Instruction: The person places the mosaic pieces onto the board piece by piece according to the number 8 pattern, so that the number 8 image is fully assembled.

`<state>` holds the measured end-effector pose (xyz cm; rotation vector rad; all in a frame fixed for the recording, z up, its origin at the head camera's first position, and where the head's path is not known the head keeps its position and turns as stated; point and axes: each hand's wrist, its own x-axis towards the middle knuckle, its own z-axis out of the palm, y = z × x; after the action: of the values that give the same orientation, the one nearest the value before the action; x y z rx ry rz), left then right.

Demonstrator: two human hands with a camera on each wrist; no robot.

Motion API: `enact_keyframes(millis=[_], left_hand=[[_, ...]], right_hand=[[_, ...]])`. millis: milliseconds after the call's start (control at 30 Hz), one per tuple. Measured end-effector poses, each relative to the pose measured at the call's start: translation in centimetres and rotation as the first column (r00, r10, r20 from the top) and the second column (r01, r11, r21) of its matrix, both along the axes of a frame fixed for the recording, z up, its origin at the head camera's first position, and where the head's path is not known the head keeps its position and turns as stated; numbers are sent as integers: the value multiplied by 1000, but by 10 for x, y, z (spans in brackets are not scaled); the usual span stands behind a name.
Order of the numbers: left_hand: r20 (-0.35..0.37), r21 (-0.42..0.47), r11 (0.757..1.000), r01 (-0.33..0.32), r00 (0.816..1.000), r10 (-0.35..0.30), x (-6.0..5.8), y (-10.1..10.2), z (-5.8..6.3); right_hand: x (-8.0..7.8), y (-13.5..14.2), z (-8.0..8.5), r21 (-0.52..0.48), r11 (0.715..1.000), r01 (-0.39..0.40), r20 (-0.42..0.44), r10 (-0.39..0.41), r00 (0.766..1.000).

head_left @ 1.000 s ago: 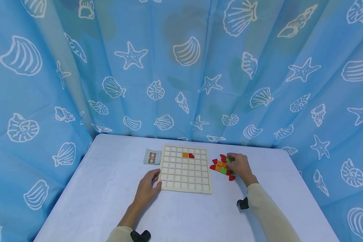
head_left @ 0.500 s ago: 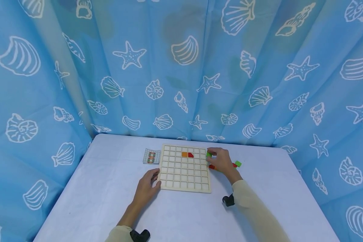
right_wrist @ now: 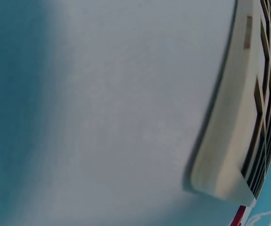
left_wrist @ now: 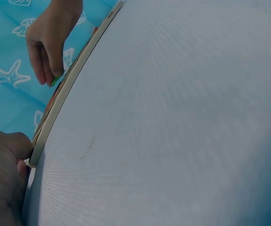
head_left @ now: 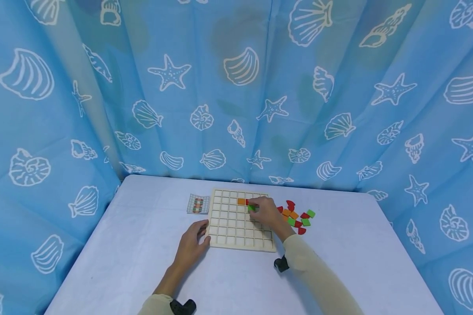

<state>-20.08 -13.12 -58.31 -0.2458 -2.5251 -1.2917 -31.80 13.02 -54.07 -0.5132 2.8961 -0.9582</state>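
A pale wooden grid board (head_left: 231, 228) lies on the white table. My left hand (head_left: 191, 244) grips its near left corner, with the thumb at the corner in the left wrist view. Over the board's upper right part, my right hand (head_left: 266, 211) pinches a green square tile (head_left: 251, 208) between thumb and fingers. An orange square tile (head_left: 241, 201) sits in one cell of the grid. Beside it, a red tile (head_left: 247, 202) is partly hidden by the right hand. In the left wrist view, the green tile (left_wrist: 55, 81) shows below the right fingertips.
Right of the board lies a loose group of red, orange and green tiles (head_left: 294, 215), some behind the right wrist. A small card (head_left: 198, 204) with a printed grid and coloured pattern lies by the board's left edge. A blue shell-print curtain (head_left: 205, 131) hangs behind the table.
My right hand has come left from the loose tiles to the board, bringing a green square tile with it. The left hand stays at the board's corner.
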Motion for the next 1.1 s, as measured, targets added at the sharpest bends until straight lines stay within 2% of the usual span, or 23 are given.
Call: enact_keyframes(millis=[367, 567, 833, 1100], left_hand=[[-8, -3, 1000, 3, 1000, -3, 0, -1, -2], [12, -9, 1000, -4, 1000, 4, -1, -1, -1], [-13, -15, 1000, -6, 1000, 6, -1, -2, 0], [-20, -7, 1000, 2, 1000, -3, -1, -2, -2]], right_hand=[[-2, -5, 0, 23, 1000, -21, -42, 22, 999], [-2, -6, 2, 30, 999, -15, -23, 16, 1000], [-3, -6, 1, -31, 999, -34, -35, 33, 999], [-4, -7, 0, -16, 999, -29, -1, 29, 1000]])
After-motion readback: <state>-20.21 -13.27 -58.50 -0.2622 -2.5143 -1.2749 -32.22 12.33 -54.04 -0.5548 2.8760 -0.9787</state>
